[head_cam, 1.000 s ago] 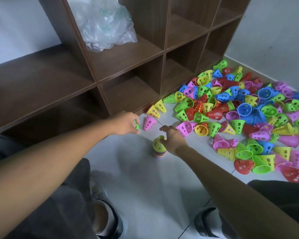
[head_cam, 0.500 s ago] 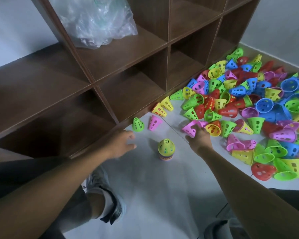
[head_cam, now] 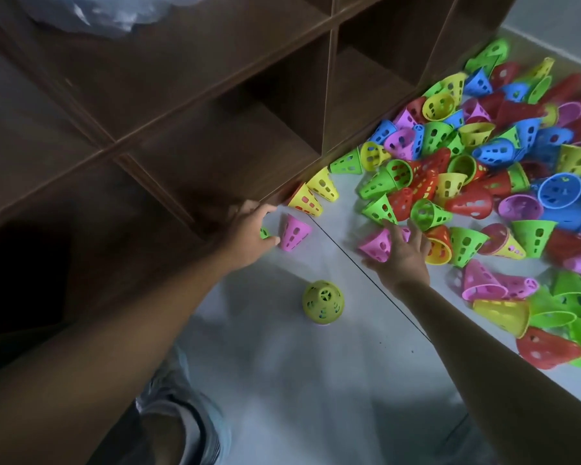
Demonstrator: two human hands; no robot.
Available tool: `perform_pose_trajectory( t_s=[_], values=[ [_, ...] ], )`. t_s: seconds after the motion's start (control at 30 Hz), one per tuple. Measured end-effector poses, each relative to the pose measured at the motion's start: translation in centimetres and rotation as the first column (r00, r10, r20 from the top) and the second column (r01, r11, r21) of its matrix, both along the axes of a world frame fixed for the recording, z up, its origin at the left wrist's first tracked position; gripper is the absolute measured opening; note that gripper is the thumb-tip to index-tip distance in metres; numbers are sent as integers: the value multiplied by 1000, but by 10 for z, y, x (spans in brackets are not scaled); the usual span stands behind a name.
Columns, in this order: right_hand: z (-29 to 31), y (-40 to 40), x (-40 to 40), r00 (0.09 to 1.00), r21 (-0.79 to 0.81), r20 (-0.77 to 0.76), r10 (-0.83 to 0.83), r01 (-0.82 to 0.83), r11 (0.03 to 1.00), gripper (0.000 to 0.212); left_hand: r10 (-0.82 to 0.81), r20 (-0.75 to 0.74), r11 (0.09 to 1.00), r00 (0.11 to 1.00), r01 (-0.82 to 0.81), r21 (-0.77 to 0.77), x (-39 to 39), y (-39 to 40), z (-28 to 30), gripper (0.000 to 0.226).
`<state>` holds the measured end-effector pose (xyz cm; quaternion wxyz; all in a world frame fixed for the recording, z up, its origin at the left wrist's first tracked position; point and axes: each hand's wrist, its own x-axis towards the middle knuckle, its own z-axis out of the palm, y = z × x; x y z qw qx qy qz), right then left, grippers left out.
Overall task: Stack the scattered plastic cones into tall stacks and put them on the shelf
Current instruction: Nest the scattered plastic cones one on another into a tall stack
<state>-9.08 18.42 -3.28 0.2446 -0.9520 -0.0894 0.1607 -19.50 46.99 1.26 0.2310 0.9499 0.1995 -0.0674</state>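
Observation:
A short stack of cones with a yellow-green top [head_cam: 322, 305] stands upright on the pale floor between my arms. My left hand [head_cam: 249, 231] is at the foot of the brown shelf [head_cam: 215, 142], its fingers curled around a small green cone [head_cam: 264, 233] that is mostly hidden. A pink cone [head_cam: 294, 231] stands upright just to the right of that hand. My right hand [head_cam: 401, 255] has its fingers spread over a pink cone lying on its side [head_cam: 376, 245] at the near edge of the pile of cones [head_cam: 483, 182].
Two yellow cones [head_cam: 316, 193] lie against the shelf's bottom edge. Red, blue, green, yellow and pink cones cover the floor at right. A clear plastic bag [head_cam: 91, 11] sits in an upper shelf compartment. My knees and shoes show at the bottom.
My left hand has gone forward from the floor and closed around the green cone by the shelf. My right hand stays at the pink cone, with fingers now spread. The view has moved closer.

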Motion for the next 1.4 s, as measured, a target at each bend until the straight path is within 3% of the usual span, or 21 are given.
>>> perform_pose_trajectory(
  t_s=[0.2,0.3,0.57,0.63,0.77,0.93,1.07,1.17,1.27,1.4],
  values=[
    [-11,9,14,999,-27,-42,5,-6,1000,91,-53,-180,996,982,65,61,16,5,-25,85],
    [-12,8,21,996,-18,-89,-29,27,999,92,-71,-192,997,979,77,20,26,-1,-28,90],
    [-24,9,32,993,-57,-117,5,-12,998,85,-139,-363,989,921,151,3,59,-17,-45,47],
    [-27,7,33,994,-46,-110,14,-19,999,85,-107,-351,988,930,139,68,62,-21,-45,37],
    [-25,3,30,997,-22,-81,20,-22,1000,79,-41,-278,989,960,79,126,59,-20,-44,39],
    [-19,-2,24,996,37,-85,25,-22,999,59,-58,-222,997,973,66,28,46,-14,-35,33],
    [4,-2,15,995,97,-39,87,-83,992,27,-80,-228,996,970,72,-47,41,-10,-14,30],
    [37,-3,6,992,129,14,124,-125,984,28,-98,-220,990,971,73,-120,42,-16,19,31],
    [73,-3,0,993,164,41,112,-117,980,47,-75,-141,981,987,48,-187,41,-25,64,45],
    [103,-6,-5,997,166,40,72,-78,983,40,-194,-140,975,971,175,-136,26,-33,115,57]
  ],
)
